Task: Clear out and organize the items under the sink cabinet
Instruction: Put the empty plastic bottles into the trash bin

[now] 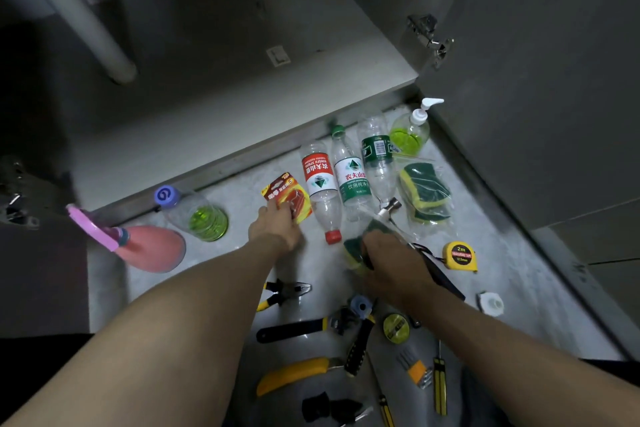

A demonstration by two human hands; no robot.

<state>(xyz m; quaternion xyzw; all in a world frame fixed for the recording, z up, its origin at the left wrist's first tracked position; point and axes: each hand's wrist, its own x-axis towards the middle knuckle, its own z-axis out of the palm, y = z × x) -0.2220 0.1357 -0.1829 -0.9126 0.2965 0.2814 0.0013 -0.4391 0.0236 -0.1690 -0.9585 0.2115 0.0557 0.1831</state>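
Cluttering grey floor [214, 274], open cabinet [242, 55]

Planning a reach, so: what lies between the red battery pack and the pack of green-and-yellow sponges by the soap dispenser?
In the head view, three clear plastic water bottles lie side by side between the battery pack and the sponge pack.

Three water bottles [346, 173], two sponge packs [426, 189], one tape measure [461, 255], one pliers [284, 291].
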